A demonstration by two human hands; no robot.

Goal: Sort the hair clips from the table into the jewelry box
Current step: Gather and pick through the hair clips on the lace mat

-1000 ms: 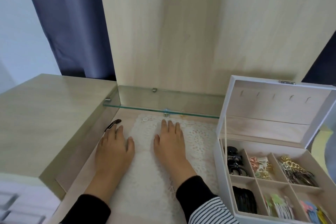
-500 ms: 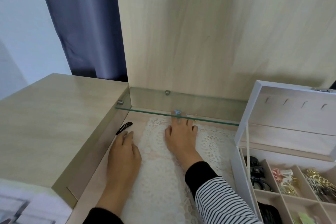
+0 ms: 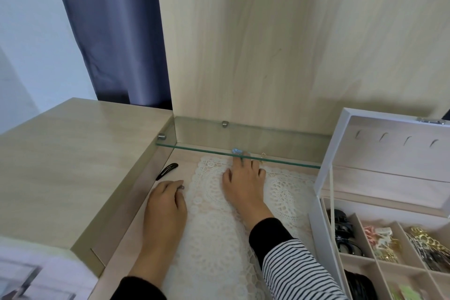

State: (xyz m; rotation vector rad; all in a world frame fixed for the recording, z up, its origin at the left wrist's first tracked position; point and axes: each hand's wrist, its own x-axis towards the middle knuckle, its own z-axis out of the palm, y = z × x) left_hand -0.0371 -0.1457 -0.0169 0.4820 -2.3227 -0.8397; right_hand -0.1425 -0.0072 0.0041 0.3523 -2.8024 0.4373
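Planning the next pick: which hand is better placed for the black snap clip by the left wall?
Left, most likely. The black snap clip lies just ahead of the left hand. The right hand is across the lace doily, fingertips at a blue clip under the glass shelf.

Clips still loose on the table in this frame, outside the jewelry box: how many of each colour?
black clip: 1
blue clip, at the tips of the right hand: 1
pale gold clip, under the glass shelf edge: 1
small grey clip, in the left hand: 1
Total: 4
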